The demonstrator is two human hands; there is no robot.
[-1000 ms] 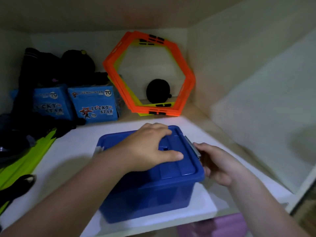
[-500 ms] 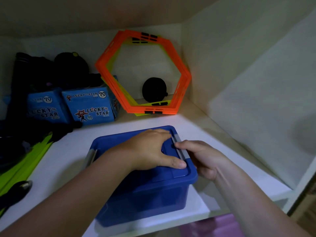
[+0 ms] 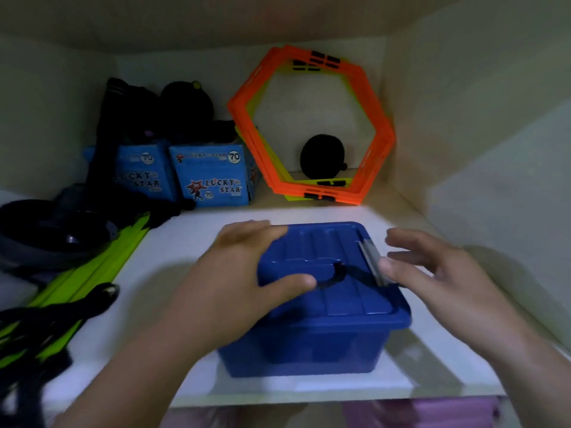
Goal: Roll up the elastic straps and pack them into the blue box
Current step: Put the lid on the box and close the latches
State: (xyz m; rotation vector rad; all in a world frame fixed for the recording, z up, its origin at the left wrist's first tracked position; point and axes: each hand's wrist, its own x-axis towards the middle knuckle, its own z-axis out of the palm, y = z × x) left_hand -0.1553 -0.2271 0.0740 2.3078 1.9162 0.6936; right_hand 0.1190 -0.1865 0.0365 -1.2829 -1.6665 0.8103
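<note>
head view showed the box (image 3: 309, 344) on the shelf (image 3: 309, 211), near the front edge, with the lid (image 3: 327, 248) on. the left hand (image 3: 244, 273) lay over the left side of the lid, fingers (image 3: 253, 233) relaxed and nearly straight, thumb pressed on the top; it gripped nothing. the right hand (image 3: 438, 282) was beside the right end of the lid, fingers (image 3: 411, 239) spread and holding nothing, thumb tip at the grey latch (image 3: 372, 261). blur hid whether the thumb touched it. any left latch was hidden under the left hand.

hazard 1: a black strap (image 3: 338, 270) end lay across the lid top toward the latch. whether it came from inside the box could not be told. if it ran under the latch or the lid rim, the latch would probably fail to seat, or the strap would be pinched.

hazard 2: whether the latch was seated could not be told. a hard sideways press from the right hand, with the left hand only resting, could slide the box on the shelf toward the front edge.

hazard 3: dark items (image 3: 46, 313) lay at the left of the shelf over green strips (image 3: 92, 273). if these were task straps, latching now would leave the packing incomplete; the picture was too dark to confirm.
</note>
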